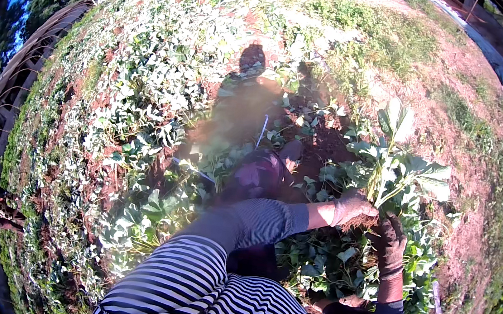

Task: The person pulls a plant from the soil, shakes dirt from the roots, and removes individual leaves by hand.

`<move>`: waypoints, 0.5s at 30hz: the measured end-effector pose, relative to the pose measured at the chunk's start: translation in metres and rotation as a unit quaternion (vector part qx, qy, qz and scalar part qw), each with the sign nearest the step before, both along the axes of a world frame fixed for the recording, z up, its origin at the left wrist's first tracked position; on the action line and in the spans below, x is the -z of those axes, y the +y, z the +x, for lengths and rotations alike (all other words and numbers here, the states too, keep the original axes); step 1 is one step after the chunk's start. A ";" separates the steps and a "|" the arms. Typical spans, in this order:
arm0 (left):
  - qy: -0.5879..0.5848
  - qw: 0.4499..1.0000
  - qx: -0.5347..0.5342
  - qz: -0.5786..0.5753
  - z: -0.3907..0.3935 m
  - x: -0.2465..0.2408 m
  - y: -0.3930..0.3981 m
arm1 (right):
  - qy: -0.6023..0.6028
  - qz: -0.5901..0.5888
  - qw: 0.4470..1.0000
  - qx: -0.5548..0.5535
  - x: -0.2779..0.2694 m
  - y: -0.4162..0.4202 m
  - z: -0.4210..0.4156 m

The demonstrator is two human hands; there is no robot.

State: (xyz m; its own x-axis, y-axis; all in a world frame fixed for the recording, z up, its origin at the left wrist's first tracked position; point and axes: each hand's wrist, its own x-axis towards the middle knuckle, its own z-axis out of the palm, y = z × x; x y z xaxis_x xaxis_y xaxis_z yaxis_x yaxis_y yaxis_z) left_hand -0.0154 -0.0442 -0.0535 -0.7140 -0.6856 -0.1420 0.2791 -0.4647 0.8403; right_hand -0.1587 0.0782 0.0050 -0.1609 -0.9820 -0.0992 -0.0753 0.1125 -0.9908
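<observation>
My left hand [354, 210], in a pale work glove, grips an uprooted leafy plant [388, 174] near its base. Broad green leaves and pale stems rise above the grip, while a reddish-brown root clump [358, 223] hangs below it. My right hand [389, 247], in a darker, soil-stained glove, is close beside the roots with its fingers apart and slightly bent; whether they touch the roots is hard to tell. Beneath both hands grow low, broad-leaved vines [338, 257].
Leafy vines [137, 91] cover reddish soil on the left. Thin white strips [262, 131] lie among the plants near my shoe [292, 150]. Bare ground [470, 217] runs along the right. A person [2, 211] is at the far left, beside a row of curved hoops [1, 103].
</observation>
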 end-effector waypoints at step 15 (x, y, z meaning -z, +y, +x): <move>0.051 0.994 0.049 0.078 -0.014 0.036 0.009 | -0.078 0.056 0.995 0.025 0.029 -0.001 -0.008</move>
State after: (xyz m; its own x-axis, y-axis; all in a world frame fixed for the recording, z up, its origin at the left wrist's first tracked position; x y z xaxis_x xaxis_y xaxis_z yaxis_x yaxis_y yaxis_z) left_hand -0.0292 -0.0355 -0.0892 -0.7928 -0.5871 -0.1636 0.3064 -0.6159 0.7258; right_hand -0.1667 0.0773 -0.0240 -0.1841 -0.9542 -0.2357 0.0874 0.2230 -0.9709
